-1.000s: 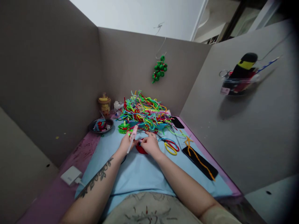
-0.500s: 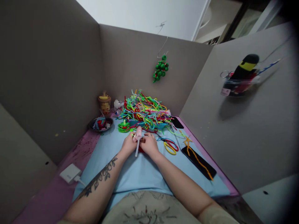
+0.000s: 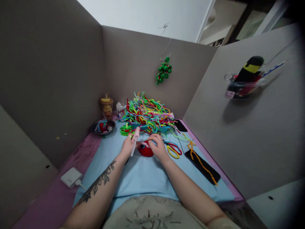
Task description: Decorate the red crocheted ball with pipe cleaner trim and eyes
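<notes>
My left hand (image 3: 128, 142) is closed around a small pink glue gun (image 3: 135, 136); a pale glue stick sticks out of its back end toward me. Just right of it, on the blue cloth, is a red rounded fuzzy piece (image 3: 145, 150) with a blue-and-black eye and a white bumpy strip. Fingers of my right hand (image 3: 156, 144) pinch at the upper right of this red piece, by the white strip. Behind my left hand lies a green fuzzy piece with eyes (image 3: 126, 129).
A heap of coloured pipe cleaners (image 3: 147, 111) fills a blue tray at the back. Scissors (image 3: 175, 150) and a black phone (image 3: 203, 167) with an orange pipe cleaner lie right. A metal bowl (image 3: 111, 128), a cup (image 3: 106, 106) and a white charger (image 3: 71, 177) stand left.
My left hand has moved left with the glue gun, away from the right hand. The red piece, mostly hidden before, now shows between the hands. My right hand has shifted slightly right.
</notes>
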Demonstrator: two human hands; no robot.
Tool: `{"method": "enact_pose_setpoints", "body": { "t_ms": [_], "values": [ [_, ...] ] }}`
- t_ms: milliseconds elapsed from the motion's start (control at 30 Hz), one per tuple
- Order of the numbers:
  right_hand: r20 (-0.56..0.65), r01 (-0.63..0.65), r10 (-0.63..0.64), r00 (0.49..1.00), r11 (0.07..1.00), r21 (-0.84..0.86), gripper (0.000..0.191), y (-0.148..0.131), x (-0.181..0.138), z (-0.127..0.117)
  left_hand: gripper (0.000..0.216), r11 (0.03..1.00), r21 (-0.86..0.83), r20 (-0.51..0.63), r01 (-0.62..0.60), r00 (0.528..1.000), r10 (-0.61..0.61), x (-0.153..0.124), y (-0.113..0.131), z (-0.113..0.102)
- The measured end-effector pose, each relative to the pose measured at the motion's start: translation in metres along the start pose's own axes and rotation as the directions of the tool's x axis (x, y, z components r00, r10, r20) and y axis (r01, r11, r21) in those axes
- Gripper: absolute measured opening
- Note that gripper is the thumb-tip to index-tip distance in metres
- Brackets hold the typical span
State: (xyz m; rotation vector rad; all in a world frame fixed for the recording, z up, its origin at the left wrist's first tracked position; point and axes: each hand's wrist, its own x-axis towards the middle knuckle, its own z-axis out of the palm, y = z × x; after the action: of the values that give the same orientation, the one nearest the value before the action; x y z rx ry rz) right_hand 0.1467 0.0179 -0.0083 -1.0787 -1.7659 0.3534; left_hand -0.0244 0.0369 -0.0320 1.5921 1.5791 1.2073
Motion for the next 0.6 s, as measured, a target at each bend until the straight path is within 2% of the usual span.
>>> {"method": "enact_pose_setpoints", "body": {
  "t_ms": [133, 233, 433, 600],
  "values": [
    [0.114, 0.195, -0.182, 0.977, 0.973, -0.120, 0.018, 0.001, -0.011, -0.007, 0.035, 0.999, 0.048, 0.013, -0.018, 1.000, 0.017, -0.004, 0.007, -0.003],
    [0.203, 0.268, -0.234, 0.951, 0.950, -0.160, 0.021, 0.002, -0.015, -0.005, 0.027, 0.996, 0.062, 0.048, -0.056, 0.997, 0.053, -0.009, 0.012, -0.003],
    [0.274, 0.290, -0.230, 0.934, 0.935, -0.203, 0.022, 0.007, -0.016, 0.001, 0.023, 0.989, 0.133, 0.087, -0.065, 0.995, 0.053, -0.011, 0.013, 0.000],
    [0.216, 0.274, -0.242, 0.946, 0.952, -0.136, 0.020, 0.011, -0.016, 0.001, 0.025, 0.992, 0.110, 0.078, -0.061, 0.996, 0.053, -0.011, 0.018, -0.003]
  ]
}}
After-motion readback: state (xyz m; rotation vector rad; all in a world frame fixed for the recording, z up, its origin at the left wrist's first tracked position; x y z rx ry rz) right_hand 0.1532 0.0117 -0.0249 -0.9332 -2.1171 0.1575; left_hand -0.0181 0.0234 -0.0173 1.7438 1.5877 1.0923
